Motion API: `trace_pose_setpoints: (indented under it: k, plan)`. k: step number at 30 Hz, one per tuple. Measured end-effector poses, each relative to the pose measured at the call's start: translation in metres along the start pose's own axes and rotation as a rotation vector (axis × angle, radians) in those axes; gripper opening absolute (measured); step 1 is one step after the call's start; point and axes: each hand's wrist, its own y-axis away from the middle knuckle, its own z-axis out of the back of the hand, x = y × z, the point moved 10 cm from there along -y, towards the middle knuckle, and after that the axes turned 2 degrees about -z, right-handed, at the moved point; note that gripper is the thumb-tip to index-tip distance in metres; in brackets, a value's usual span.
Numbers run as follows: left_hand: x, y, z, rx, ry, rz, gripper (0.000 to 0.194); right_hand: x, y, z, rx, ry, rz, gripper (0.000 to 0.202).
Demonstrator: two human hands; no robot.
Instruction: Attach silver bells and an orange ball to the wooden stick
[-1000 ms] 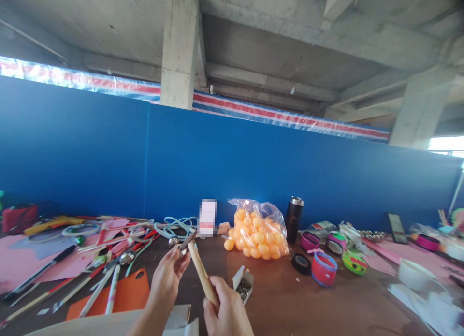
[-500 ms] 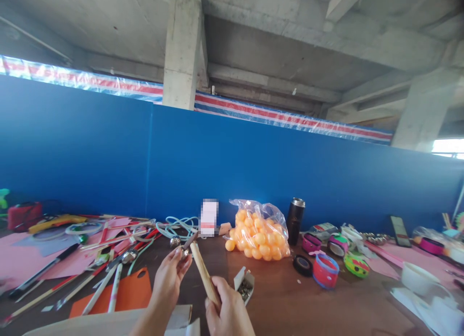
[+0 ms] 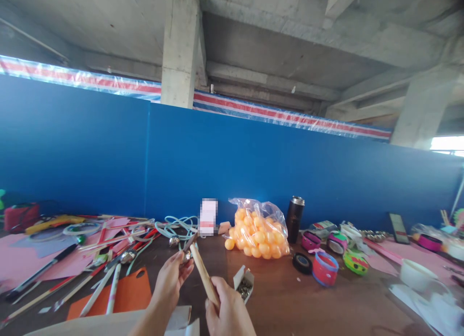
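My left hand (image 3: pixel 170 275) is closed, its fingertips pinching a shiny silver jingle bell (image 3: pixel 187 255). A narrow dark-brown strip (image 3: pixel 190 242) rises from the same fingers; what it is made of I cannot tell. In my right hand (image 3: pixel 230 302) is a pale wooden stick (image 3: pixel 203 270), gripped at its lower end and tilted up to the left. The stick's upper end comes close to the bell; whether they touch is unclear. Just right of the stick, a small open box (image 3: pixel 239 275) holds small metal pieces (image 3: pixel 245 288). Another silver bell (image 3: pixel 174 241) lies behind my left hand.
Behind stand a clear bag of orange balls (image 3: pixel 259 234), a black flask (image 3: pixel 295 220) and a blue partition (image 3: pixel 217 157). Sticks, cords, pink paper and an orange sheet (image 3: pixel 125 287) crowd the left. Black tape (image 3: pixel 302 263), colourful bands and a white cup (image 3: pixel 416 275) are rightward.
More of the bell shows in my left hand, whose fingers have shifted slightly. My right hand keeps its hold on the wooden stick almost unmoved.
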Motion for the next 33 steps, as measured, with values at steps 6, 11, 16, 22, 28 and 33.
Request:
trace_pose_setpoints:
  k: [6, 11, 16, 22, 28, 33]
  plan:
    - [0.0019, 0.002, 0.0007, -0.017, -0.026, 0.023, 0.004, -0.0014, 0.0017, -0.0033, 0.024, 0.008, 0.01, 0.038]
    - [0.0043, 0.0006, 0.002, -0.018, -0.043, 0.033, 0.004, -0.0011, 0.0032, -0.0046, 0.043, 0.005, 0.02, 0.036]
    - [0.0045, 0.0013, 0.0005, -0.014, -0.057, 0.039, 0.003, -0.0011, 0.0045, -0.0034, 0.046, -0.005, 0.014, 0.035]
    - [0.0045, 0.001, -0.0002, -0.008, -0.084, 0.04, 0.004, -0.0035, 0.0037, -0.0043, 0.056, 0.002, 0.001, 0.035]
    - [0.0064, 0.0005, -0.0009, 0.001, -0.11, 0.035, 0.004, -0.0065, 0.0019, -0.0031, 0.053, 0.001, -0.02, 0.033]
    - [0.0068, 0.0012, -0.0002, -0.001, -0.113, 0.033, 0.004, -0.0055, 0.002, -0.003, 0.053, -0.005, -0.012, 0.034]
